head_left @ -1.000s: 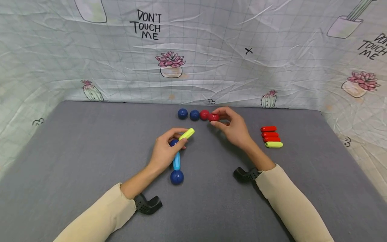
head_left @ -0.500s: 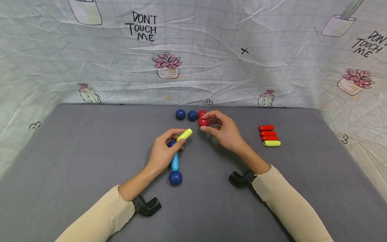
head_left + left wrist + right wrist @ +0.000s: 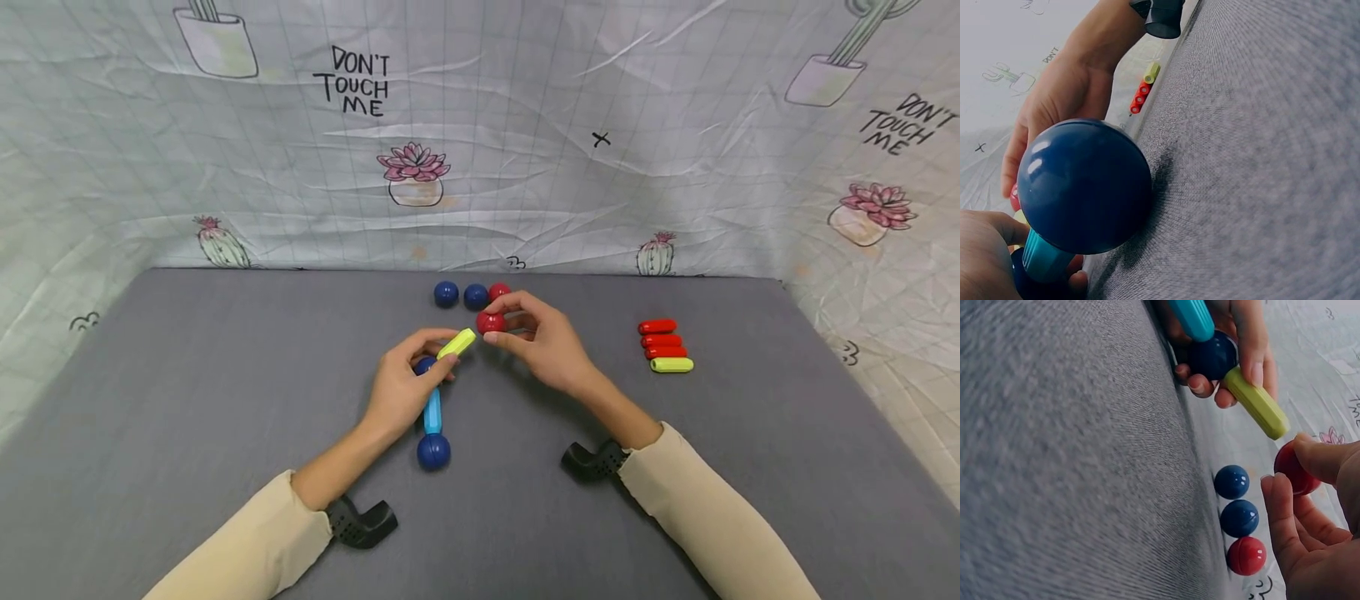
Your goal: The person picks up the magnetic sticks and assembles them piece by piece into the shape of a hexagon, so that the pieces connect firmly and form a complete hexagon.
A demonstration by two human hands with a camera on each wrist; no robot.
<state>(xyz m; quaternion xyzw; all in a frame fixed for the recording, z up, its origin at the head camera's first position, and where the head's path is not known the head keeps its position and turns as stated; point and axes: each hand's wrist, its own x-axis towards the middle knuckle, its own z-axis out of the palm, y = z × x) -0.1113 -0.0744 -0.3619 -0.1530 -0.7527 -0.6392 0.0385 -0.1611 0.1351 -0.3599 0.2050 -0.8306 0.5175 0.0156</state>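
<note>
My left hand (image 3: 397,383) grips a joined piece: a yellow-green rod (image 3: 457,342), a dark blue ball (image 3: 1213,356) partly covered by the fingers, a light blue rod (image 3: 432,412) and a second dark blue ball (image 3: 433,452) at the near end. In the right wrist view the thumb presses on the yellow-green rod where it meets the ball. Between thumb and fingertips, my right hand (image 3: 551,346) pinches a red ball (image 3: 491,322). This ball is close to the free end of the yellow-green rod, with a small gap visible in the right wrist view.
Two blue balls (image 3: 446,293) and another red ball (image 3: 1246,555) sit in a row near the grey table's back edge. Several short rods (image 3: 662,341), red ones and one yellow-green, lie side by side on the right. A printed cloth (image 3: 525,192) hangs behind.
My right hand has lifted the red ball out of the back row and brought it left and nearer, toward the yellow-green rod. The left hand has stayed nearly still with its piece.
</note>
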